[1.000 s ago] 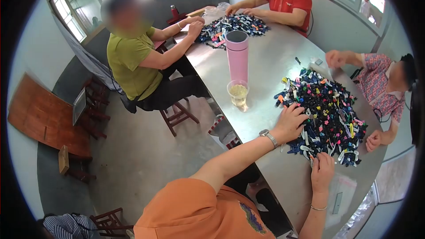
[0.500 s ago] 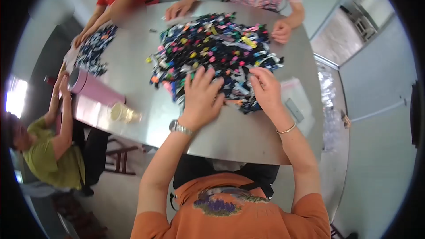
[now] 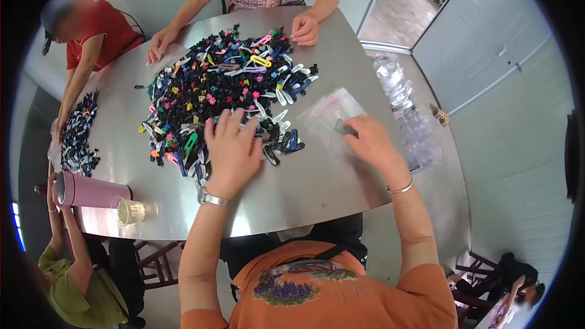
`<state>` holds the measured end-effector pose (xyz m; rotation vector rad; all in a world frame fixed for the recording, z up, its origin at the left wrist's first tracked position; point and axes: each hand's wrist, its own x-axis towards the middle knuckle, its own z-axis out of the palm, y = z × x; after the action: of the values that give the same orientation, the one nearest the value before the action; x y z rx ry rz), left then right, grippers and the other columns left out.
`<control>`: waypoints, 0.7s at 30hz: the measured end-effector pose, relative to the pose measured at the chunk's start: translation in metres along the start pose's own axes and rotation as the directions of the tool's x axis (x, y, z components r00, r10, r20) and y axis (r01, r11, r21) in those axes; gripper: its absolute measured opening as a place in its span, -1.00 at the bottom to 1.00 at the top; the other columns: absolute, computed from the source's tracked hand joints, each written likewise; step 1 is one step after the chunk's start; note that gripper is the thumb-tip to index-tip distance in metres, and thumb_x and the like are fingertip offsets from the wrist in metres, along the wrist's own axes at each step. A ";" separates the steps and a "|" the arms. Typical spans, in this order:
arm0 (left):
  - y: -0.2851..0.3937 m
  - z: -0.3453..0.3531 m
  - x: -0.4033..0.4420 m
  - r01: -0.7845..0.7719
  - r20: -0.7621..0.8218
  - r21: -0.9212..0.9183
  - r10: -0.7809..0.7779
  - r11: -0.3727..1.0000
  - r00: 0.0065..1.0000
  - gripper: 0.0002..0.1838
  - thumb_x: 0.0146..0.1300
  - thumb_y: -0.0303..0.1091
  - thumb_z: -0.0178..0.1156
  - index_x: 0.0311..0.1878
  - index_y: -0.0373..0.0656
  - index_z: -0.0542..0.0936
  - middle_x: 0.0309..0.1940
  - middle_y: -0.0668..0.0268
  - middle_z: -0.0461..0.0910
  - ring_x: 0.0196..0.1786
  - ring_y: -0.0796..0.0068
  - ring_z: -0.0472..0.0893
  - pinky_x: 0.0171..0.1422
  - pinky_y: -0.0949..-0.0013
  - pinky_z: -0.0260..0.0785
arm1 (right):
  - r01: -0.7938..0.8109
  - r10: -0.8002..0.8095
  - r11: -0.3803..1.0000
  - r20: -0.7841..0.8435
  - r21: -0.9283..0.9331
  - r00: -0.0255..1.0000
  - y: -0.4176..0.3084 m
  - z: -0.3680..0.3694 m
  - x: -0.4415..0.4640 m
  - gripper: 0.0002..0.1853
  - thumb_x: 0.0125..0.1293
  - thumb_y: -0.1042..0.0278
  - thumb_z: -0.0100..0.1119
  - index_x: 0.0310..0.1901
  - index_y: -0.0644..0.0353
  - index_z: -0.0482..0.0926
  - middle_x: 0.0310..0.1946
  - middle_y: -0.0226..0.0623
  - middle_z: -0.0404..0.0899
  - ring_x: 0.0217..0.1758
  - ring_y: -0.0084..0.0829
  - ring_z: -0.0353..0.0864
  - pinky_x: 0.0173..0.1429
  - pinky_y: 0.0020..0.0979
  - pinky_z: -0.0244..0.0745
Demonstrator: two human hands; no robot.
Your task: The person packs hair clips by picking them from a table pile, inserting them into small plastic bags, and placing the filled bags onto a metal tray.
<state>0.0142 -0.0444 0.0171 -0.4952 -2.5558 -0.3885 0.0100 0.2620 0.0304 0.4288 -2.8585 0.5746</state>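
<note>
A wide pile of hair clips [image 3: 213, 79], small dark claw clips mixed with coloured and white snap clips, covers much of the metal table. My left hand [image 3: 234, 152] lies over the pile's near edge, fingers spread and palm down. To the right, my right hand [image 3: 375, 146] is at a clear plastic bag [image 3: 332, 106] lying flat on the table. Its thumb and index finger are pinched together; whatever is between them is too small or hidden to make out. A small dark-edged shape shows on the bag beside the fingertips.
A pink tumbler [image 3: 94, 190] lies on its side near a glass cup [image 3: 130, 212] at the left edge. Another clip pile [image 3: 79, 134] is at the far left, by a person in red. Across the table, a person's hands [image 3: 304, 29] rest beside the main pile.
My right hand has moved from the pile's right edge to the plastic bag. My left hand stays over the pile. The view has shifted, and the person across has drawn upright.
</note>
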 end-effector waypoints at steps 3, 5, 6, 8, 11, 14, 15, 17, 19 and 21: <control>0.038 0.003 0.027 -0.107 0.003 -0.235 0.111 0.966 0.994 -0.65 0.05 -0.38 0.22 -0.02 -0.13 0.57 0.06 0.16 0.52 0.14 0.04 0.45 0.22 0.02 0.24 | 0.017 -0.017 1.000 0.007 0.016 1.000 0.003 0.008 -0.010 -0.82 0.07 0.42 0.11 -0.27 0.24 0.57 -0.32 -0.09 0.54 -0.17 -0.05 0.53 -0.05 -0.15 0.45; 0.056 0.035 0.042 -0.238 -0.068 -0.278 0.228 0.931 0.971 -0.69 0.05 -0.43 0.20 -0.07 -0.16 0.57 -0.02 0.16 0.54 0.04 0.08 0.48 0.10 0.11 0.33 | 0.098 -0.098 0.994 0.004 -0.048 0.995 0.010 0.010 -0.009 -0.77 0.08 0.39 0.16 -0.20 0.25 0.57 -0.27 -0.14 0.57 -0.15 -0.06 0.54 -0.03 -0.17 0.46; 0.067 0.046 0.054 -0.249 -0.090 -0.269 0.233 0.930 0.968 -0.69 0.05 -0.43 0.20 -0.07 -0.16 0.57 -0.02 0.16 0.54 0.04 0.08 0.48 0.10 0.11 0.33 | 0.108 -0.109 0.992 -0.014 -0.059 0.994 0.010 0.009 -0.007 -0.77 0.08 0.39 0.16 -0.20 0.25 0.57 -0.27 -0.14 0.57 -0.15 -0.06 0.54 -0.03 -0.17 0.46; 0.086 0.064 0.069 -0.156 0.036 -0.324 0.177 0.933 0.984 -0.72 0.07 -0.41 0.19 -0.11 -0.18 0.58 -0.13 0.12 0.58 -0.05 0.07 0.52 0.03 0.12 0.36 | 0.143 -0.143 0.990 -0.116 -0.007 0.983 0.002 0.010 -0.018 -0.78 0.07 0.42 0.20 -0.21 0.25 0.57 -0.27 -0.19 0.57 -0.16 -0.09 0.54 -0.04 -0.19 0.47; 0.086 0.103 0.080 -0.040 0.127 -0.240 0.072 0.970 0.989 -0.71 0.09 -0.36 0.19 -0.09 -0.19 0.58 -0.28 0.09 0.60 -0.16 0.01 0.54 -0.06 0.10 0.38 | 0.174 -0.170 0.985 -0.150 0.015 0.974 0.007 0.013 -0.021 -0.78 0.04 0.46 0.24 -0.22 0.23 0.57 -0.24 -0.22 0.57 -0.14 -0.11 0.54 -0.05 -0.20 0.49; 0.082 0.098 0.086 0.066 0.193 -0.307 -0.006 0.950 0.981 -0.71 0.10 -0.28 0.21 -0.12 -0.19 0.61 -0.29 0.09 0.63 -0.19 0.04 0.60 -0.09 0.13 0.43 | 0.152 -0.129 0.982 -0.199 0.109 0.971 0.010 0.017 -0.025 -0.77 0.03 0.49 0.25 -0.21 0.23 0.57 -0.18 -0.18 0.58 -0.10 -0.10 0.55 -0.03 -0.21 0.50; 0.082 0.096 0.084 0.153 0.187 -0.404 -0.082 0.902 0.979 -0.72 0.11 -0.26 0.22 -0.15 -0.20 0.63 -0.29 0.10 0.65 -0.20 0.08 0.62 -0.10 0.15 0.45 | 0.153 -0.127 0.982 -0.203 0.115 0.971 0.011 0.017 -0.024 -0.77 0.03 0.49 0.25 -0.21 0.23 0.57 -0.18 -0.18 0.58 -0.10 -0.10 0.55 -0.03 -0.21 0.50; 0.075 0.091 0.080 0.193 0.228 -0.382 -0.110 0.904 0.967 -0.74 0.11 -0.26 0.23 -0.18 -0.20 0.65 -0.30 0.11 0.66 -0.22 0.13 0.64 -0.11 0.20 0.46 | 0.210 -0.185 0.977 -0.328 0.040 0.926 0.012 0.020 -0.027 -0.77 0.04 0.50 0.25 -0.20 0.23 0.57 -0.13 -0.13 0.59 -0.07 -0.09 0.55 0.00 -0.22 0.50; 0.066 0.079 0.081 0.230 0.256 -0.364 -0.141 0.903 0.956 -0.76 0.11 -0.27 0.24 -0.21 -0.19 0.66 -0.32 0.13 0.67 -0.24 0.18 0.66 -0.13 0.24 0.47 | 0.199 -0.170 0.979 -0.332 0.053 0.928 0.016 0.023 -0.030 -0.76 0.04 0.51 0.24 -0.19 0.22 0.57 -0.12 -0.11 0.59 -0.06 -0.08 0.55 0.00 -0.22 0.50; 0.056 0.066 0.079 0.292 0.183 -0.455 -0.233 0.841 0.955 -0.81 0.11 -0.32 0.26 -0.23 -0.19 0.68 -0.38 0.16 0.68 -0.32 0.28 0.66 -0.19 0.33 0.47 | 0.192 -0.161 0.979 -0.333 0.065 0.929 0.019 0.025 -0.032 -0.75 0.04 0.51 0.24 -0.18 0.22 0.57 -0.12 -0.10 0.60 -0.05 -0.08 0.56 0.00 -0.22 0.50</control>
<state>-0.0543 0.0507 0.0134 -0.3398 -2.6436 -1.1450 0.0309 0.2761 -0.0066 0.5445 -2.4545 0.6811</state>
